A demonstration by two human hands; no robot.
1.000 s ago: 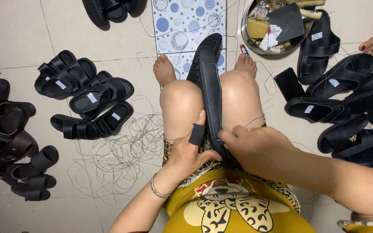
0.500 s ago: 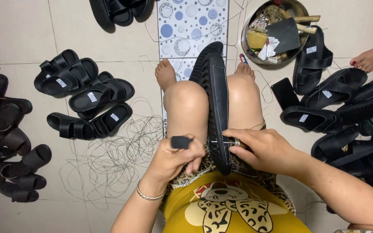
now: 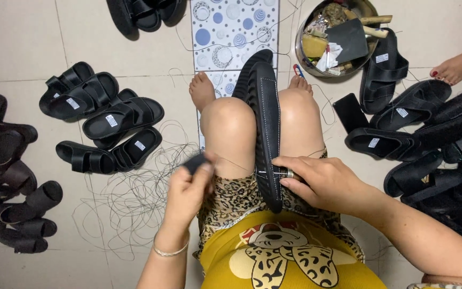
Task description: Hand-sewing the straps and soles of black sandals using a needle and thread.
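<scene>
Sole (image 3: 266, 123) clamped upright between knees. Right hand (image 3: 322, 182) pinches a needle (image 3: 290, 174) against the sole's edge. Left hand (image 3: 188, 190) pinches a small black pad (image 3: 194, 162); thread (image 3: 236, 165) runs to sole.

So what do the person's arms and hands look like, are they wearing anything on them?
Both arms are bare, with no sleeves showing below the elbows and no gloves. The left hand has a thin silver-coloured bangle around its wrist. The right hand has nothing I can make out on its wrist, and its fingers are too small to check for rings.
</scene>
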